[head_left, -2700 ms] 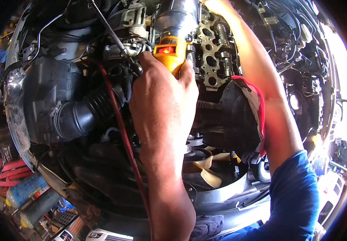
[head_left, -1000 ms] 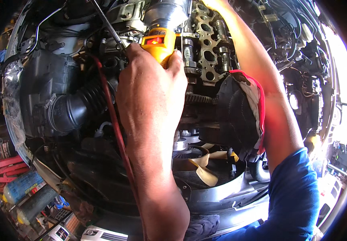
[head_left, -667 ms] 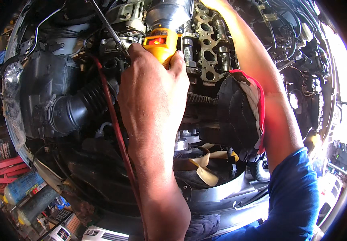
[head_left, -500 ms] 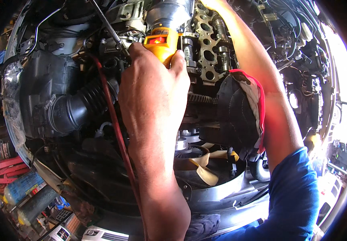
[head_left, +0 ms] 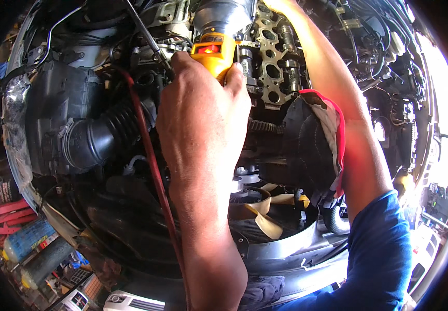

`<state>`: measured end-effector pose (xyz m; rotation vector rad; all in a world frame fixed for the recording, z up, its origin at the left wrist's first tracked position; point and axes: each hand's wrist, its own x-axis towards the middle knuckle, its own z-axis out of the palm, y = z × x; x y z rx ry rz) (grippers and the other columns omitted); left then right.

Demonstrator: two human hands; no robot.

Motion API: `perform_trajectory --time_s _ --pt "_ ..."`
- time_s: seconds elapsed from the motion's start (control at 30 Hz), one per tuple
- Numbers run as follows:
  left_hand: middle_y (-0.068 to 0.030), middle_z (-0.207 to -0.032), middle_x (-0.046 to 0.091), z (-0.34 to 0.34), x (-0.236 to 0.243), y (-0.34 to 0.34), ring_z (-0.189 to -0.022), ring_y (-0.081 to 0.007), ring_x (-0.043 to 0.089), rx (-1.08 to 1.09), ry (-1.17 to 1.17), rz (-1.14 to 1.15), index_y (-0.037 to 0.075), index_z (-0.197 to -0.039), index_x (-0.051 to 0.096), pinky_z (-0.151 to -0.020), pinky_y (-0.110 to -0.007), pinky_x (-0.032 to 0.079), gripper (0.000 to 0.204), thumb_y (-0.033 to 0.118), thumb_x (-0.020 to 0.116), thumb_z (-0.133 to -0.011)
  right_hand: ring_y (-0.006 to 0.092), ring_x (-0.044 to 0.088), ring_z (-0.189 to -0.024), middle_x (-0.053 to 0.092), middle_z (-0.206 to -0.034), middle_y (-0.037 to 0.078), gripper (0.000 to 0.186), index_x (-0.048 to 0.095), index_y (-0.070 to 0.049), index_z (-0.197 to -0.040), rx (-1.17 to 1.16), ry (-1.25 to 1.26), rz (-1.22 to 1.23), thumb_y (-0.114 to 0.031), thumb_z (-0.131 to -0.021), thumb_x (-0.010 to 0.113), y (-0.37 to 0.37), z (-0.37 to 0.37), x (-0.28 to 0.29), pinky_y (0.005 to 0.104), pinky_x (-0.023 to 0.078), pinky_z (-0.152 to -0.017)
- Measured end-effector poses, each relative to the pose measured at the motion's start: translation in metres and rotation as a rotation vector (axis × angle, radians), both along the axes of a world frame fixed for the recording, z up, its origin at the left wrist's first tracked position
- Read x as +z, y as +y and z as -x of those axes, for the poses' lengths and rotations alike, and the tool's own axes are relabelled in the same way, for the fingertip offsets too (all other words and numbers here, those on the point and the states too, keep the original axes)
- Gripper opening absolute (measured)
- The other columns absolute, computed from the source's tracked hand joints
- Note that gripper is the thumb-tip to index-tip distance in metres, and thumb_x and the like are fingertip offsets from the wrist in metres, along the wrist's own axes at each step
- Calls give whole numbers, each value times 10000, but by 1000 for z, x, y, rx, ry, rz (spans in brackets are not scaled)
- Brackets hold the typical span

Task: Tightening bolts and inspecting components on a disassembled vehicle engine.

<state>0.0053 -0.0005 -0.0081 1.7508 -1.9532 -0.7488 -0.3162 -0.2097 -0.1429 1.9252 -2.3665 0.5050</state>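
Observation:
My left hand (head_left: 203, 109) is closed around the yellow handle (head_left: 216, 59) of a tool with a red switch and a rounded silver metal head (head_left: 223, 15). The thumb presses along the handle's right side; the other fingers are mostly hidden beneath it. Just right of the tool lies the bare cylinder head (head_left: 271, 62), with round openings and camshafts (head_left: 290, 67) beside them. My right forearm (head_left: 333, 88) reaches past the camshafts and leaves at the top edge, its hand out of the picture. Left of the tool a long thin metal rod (head_left: 143, 31) slants down toward my left hand.
A red hose (head_left: 149, 150) runs beside my left forearm. On the left are a black air box (head_left: 60, 114) and ribbed intake duct (head_left: 115, 129). A fan (head_left: 265, 225) sits in its shroud below. A black cover with a red edge (head_left: 307, 140) hangs by my right forearm.
My left hand and the yellow-handled tool have shifted slightly right, and the engine has shifted a little in view too. The grip looks the same, and the right forearm is nearly still.

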Motion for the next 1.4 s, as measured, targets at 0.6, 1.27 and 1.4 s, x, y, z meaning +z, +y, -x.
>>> perform_trajectory --time_s 0.6,1.27,1.4 --pt "-275 -975 720 -2 -2 -1 -931 -392 746 -9 31 -28 -82 -1125 558 -836 -459 591 439 308 687 -969 436 690 -1027 720 -1014 265 338 742 0 -945 12 -31 42 -328 -920 665 4 3 3 525 535 -939" --pt "-273 -959 722 -2 -1 -1 -925 -388 746 -11 13 -20 -85 -1122 563 -835 -455 592 433 304 681 -973 404 688 -1088 722 -1092 252 348 754 -24 -1006 -75 -167 15 -357 -916 710 10 -12 13 472 545 -976" --pt "-272 -969 722 -2 0 0 -931 -381 747 -8 21 -5 -87 -1131 562 -838 -452 594 434 302 676 -977 399 696 -1069 728 -1069 246 337 756 -29 -1000 -77 -110 0 -349 -904 719 8 -8 13 463 553 -968"
